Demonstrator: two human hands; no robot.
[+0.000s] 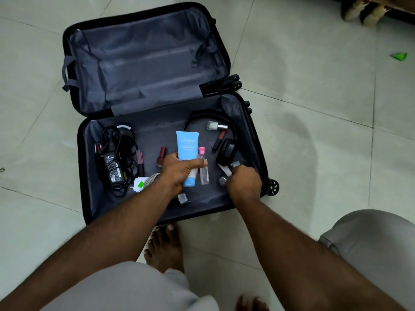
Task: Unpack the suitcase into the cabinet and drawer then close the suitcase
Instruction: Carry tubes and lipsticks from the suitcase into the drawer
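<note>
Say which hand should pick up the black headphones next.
Right. The right hand sits just below the black headphones, pinching only a small silvery item; the left hand already grips the blue tube and clear bottle.

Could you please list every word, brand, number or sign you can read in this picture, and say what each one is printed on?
Light blue squeeze tube, held in the left hand: a white brand line near its top, too blurred to read; the smaller lines below are illegible.
Black power adapter brick: a white logo starting with what looks like "T", the rest unreadable; the regulatory print and symbols below are too small.
Nothing else carries readable text.
</note>
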